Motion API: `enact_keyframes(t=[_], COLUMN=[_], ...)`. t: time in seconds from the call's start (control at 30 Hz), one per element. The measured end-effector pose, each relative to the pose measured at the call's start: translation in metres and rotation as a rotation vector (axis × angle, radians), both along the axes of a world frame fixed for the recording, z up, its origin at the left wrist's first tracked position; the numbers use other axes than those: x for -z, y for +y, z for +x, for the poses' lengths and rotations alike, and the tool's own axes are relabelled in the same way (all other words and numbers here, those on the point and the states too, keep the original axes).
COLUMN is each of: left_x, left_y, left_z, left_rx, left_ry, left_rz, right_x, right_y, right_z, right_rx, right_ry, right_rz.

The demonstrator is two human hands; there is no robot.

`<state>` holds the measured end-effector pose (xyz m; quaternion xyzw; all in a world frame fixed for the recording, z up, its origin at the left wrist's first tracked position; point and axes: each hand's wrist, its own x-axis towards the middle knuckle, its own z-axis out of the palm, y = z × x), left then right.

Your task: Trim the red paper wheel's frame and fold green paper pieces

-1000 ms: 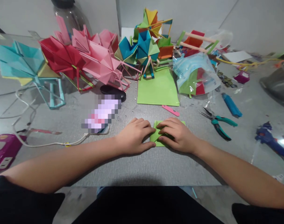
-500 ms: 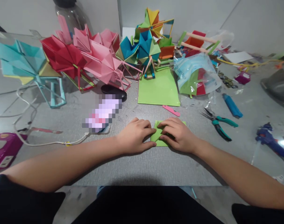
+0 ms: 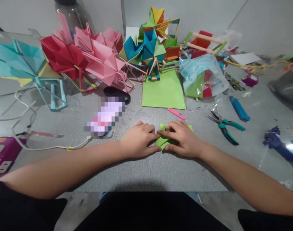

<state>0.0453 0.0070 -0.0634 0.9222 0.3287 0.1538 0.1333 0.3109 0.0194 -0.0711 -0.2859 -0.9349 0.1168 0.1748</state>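
Observation:
A small piece of folded light-green paper (image 3: 166, 143) lies on the table near its front edge, with a slanting crease or fold showing between my hands. From the left, my left hand (image 3: 141, 139) holds the paper's left edge, thumb and forefinger at its corners. My right hand (image 3: 181, 138) rests over the right part, fingers curled on the paper, forefinger reaching left almost to the left fingertips. Much of the paper is hidden under it. Just beyond lie a pink folding cutter (image 3: 176, 114) and a stack of larger green sheets (image 3: 163, 91).
Folded-paper models, among them a turquoise one (image 3: 22, 64), a red one (image 3: 64, 59) and a pink one (image 3: 104, 61), line the back. Pliers (image 3: 227, 128), a blue glue gun (image 3: 282, 146) and a plastic bag (image 3: 203, 75) lie right. A phone (image 3: 105, 117) and its cable are left.
My right forefinger has stretched further left across the green paper, and the right thumb has shifted slightly lower. The left hand stays in place on the edge.

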Motion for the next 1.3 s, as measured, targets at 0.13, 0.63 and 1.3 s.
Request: enact_keyframes(t=[0.13,0.63,1.3], left_x=[0.002,-0.002,-0.001], left_y=[0.000,0.001,-0.003], left_z=[0.000,-0.002,-0.006], left_rx=[0.003,0.051,0.028], left_ry=[-0.010,-0.077,-0.356], left_rz=[0.008,-0.136,-0.275], right_x=[0.000,-0.003,-0.034], right_y=[-0.002,-0.001,-0.030], right_z=[-0.002,-0.011,-0.013], right_rx=[0.053,0.381,0.203], right_ry=[-0.051,-0.038,0.508], right_rz=[0.019,-0.053,-0.027])
